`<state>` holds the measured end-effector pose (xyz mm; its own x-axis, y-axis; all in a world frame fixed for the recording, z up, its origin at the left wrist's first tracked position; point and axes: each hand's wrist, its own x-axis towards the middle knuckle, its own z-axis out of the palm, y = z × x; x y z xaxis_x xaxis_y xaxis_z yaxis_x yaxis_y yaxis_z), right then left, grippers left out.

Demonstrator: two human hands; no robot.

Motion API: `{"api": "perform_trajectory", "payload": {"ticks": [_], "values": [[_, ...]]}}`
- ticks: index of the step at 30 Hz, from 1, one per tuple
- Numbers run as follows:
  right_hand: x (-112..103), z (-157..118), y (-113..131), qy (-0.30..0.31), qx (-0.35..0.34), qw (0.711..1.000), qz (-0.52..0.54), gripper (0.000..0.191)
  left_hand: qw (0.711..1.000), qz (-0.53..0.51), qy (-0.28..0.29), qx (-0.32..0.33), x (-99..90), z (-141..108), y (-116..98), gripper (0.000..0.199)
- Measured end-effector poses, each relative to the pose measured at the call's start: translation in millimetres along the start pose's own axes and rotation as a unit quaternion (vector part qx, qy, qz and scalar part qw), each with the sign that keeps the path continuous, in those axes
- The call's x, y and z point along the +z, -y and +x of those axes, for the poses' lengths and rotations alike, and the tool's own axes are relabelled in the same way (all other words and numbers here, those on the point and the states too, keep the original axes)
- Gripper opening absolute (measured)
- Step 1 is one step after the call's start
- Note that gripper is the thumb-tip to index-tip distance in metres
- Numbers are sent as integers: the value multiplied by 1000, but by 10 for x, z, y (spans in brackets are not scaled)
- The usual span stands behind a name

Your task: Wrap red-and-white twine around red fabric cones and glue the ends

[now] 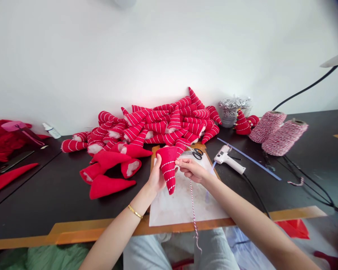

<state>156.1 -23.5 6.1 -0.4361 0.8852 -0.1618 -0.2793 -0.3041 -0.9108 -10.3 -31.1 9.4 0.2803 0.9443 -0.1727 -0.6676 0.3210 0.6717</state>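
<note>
Though plain-rimmed, striped red cone (168,167).

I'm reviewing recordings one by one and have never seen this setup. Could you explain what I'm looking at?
There is no machine: a person works with two bare hands. The single picture comes from a camera worn on the head, looking forward and down. The left hand holds a striped red cone, its tip toward the wearer; the right hand pinches red-and-white twine, which hangs down below it. On the dark table lie a pile of similar striped cones, plain red cones, a white sheet, scissors, a glue gun and two twine spools.
</note>
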Motion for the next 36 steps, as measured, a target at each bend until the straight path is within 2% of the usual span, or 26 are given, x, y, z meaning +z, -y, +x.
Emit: {"api": "perform_trajectory", "payload": {"ticks": [5,11,14,17,19,21,26,29,33,36], "values": [[-23,14,-28,-1,5,1000,27,51,1000,9,22,-4,-34,8,14,61],[-19,38,-54,-22,-2,1000,-6,51,996,34,63,-43,-1,-14,17,64],[-17,51,-64,-86,-56,992,-69,44,999,37,15,-17,1,8,28,56],[12,53,-75,-166,-164,956,-180,40,997,57,-36,48,-16,42,69,52],[49,45,-80,-167,-199,940,-223,38,991,84,-54,92,-23,55,106,54],[79,33,-75,-132,-175,951,-217,39,988,105,-58,94,-21,55,133,52],[38,19,-32,-70,-80,986,-126,43,993,92,-66,28,-1,39,92,46],[-12,26,-15,-60,-64,992,-87,45,992,85,-88,6,-3,34,36,46],[-33,31,0,-52,-47,996,-61,48,991,77,-99,-40,-22,27,-1,41],[-32,27,6,-37,-32,998,-43,51,992,62,-99,-51,-41,23,-6,42]]}}
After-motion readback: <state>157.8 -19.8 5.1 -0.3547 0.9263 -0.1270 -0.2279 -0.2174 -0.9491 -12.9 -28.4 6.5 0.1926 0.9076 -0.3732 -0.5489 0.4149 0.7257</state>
